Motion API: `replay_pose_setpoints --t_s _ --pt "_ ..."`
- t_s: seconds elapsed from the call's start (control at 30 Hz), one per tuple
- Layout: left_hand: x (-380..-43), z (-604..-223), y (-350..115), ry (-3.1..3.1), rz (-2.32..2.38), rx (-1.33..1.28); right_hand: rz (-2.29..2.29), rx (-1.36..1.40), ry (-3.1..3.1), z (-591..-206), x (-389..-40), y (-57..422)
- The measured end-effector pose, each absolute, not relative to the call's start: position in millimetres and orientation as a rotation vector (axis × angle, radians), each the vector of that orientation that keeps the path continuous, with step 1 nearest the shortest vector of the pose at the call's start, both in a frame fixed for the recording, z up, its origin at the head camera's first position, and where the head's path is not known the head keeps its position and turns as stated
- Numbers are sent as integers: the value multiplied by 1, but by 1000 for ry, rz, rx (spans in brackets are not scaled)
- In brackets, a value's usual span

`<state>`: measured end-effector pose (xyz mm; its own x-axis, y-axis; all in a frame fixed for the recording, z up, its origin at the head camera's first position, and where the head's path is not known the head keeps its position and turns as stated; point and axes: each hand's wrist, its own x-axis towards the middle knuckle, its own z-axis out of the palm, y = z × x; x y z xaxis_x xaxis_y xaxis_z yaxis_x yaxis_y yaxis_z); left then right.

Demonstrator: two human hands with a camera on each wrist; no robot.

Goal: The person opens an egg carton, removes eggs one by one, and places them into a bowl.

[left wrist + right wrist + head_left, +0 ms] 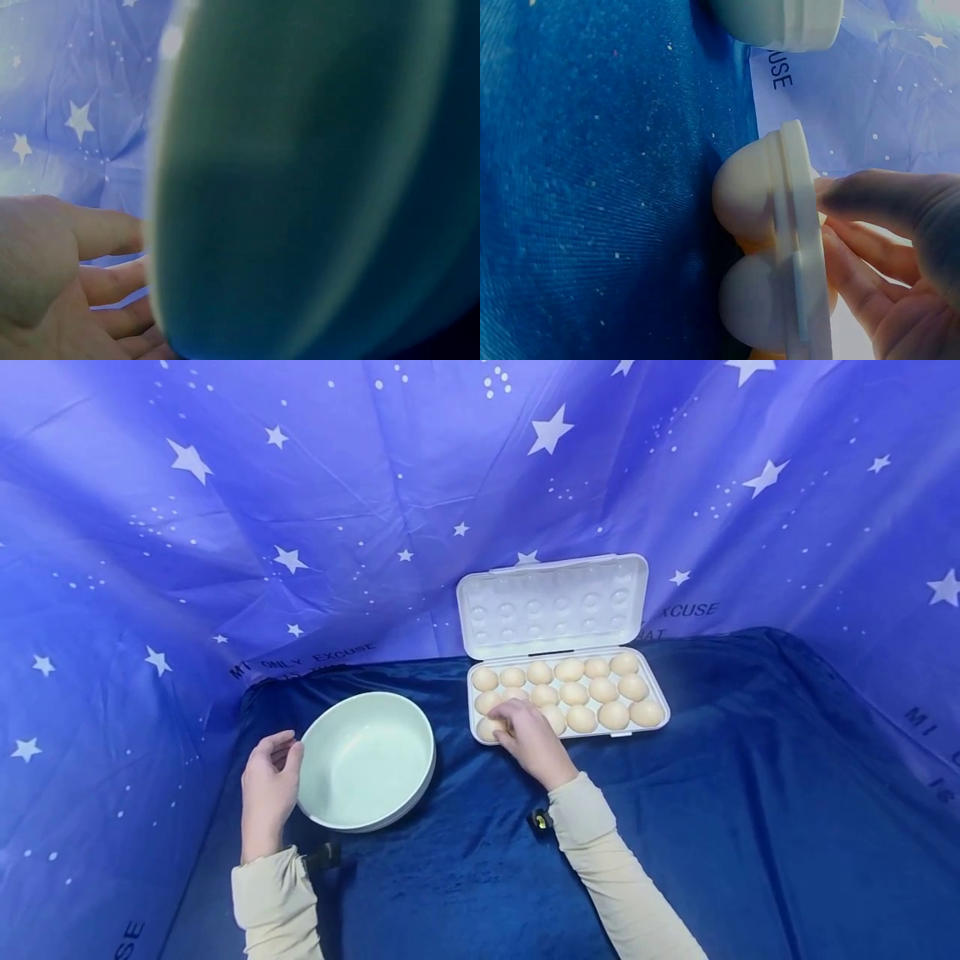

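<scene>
A white egg carton (663,727) stands with its lid (555,602) raised, its rows filled with beige eggs (581,718). At its front left corner my right hand (531,739) has thumb and fingers around an egg (489,729) that sits in its cup. From low at the side, the right wrist view has the carton's rim (804,225) hiding most of that egg. A pale green bowl (367,768) lies to the left. Beside its left rim is my left hand (272,781), fingers loosely bent and holding nothing. Whether they touch the bowl I cannot tell.
Dark blue cloth (480,877) covers the table. Behind and at both sides hangs a blue-purple star-patterned curtain (390,485), close to the carton's raised lid.
</scene>
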<state>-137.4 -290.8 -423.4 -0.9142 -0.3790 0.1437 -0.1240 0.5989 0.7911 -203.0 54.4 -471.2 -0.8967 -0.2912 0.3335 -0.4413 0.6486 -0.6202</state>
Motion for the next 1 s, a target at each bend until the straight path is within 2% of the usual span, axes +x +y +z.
replay_pose_setpoints --t_s 0.57,1.0 --pt "-140 -447 -305 -2641 -1066 501 956 605 -2612 -477 -200 47" --pt "-142 -447 -312 -2622 -1159 564 926 601 -2617 -477 -201 43"
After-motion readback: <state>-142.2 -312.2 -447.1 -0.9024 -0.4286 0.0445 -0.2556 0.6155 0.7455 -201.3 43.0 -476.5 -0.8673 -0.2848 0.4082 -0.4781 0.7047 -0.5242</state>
